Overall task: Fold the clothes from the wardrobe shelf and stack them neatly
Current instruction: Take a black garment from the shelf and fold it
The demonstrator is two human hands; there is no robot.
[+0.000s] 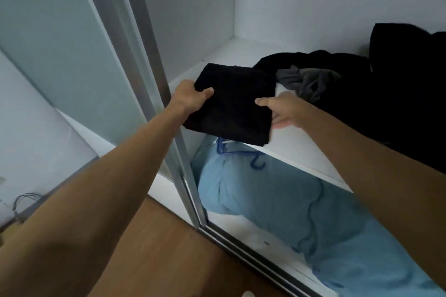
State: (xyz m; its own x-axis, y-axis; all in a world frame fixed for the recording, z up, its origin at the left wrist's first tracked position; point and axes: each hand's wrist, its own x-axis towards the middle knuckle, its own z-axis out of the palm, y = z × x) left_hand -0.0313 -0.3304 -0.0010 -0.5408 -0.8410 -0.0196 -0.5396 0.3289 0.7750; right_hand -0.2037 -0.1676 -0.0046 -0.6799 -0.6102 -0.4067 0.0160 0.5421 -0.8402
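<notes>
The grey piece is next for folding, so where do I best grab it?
Once the folded black garment is down, pinch the grey garment at its bunched left end, coming from the front left over the shelf. That end looks free, while its right side sinks among the black pile.

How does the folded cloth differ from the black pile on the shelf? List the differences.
Shape: the folded cloth is a flat, neat square; the black pile is crumpled and loose.
Hold: the left hand and right hand pinch the folded cloth at the shelf edge; the black pile lies untouched to the right.
Bulk: the folded cloth is compact; the black pile is larger, with a grey garment on it.
Both are black.
</notes>
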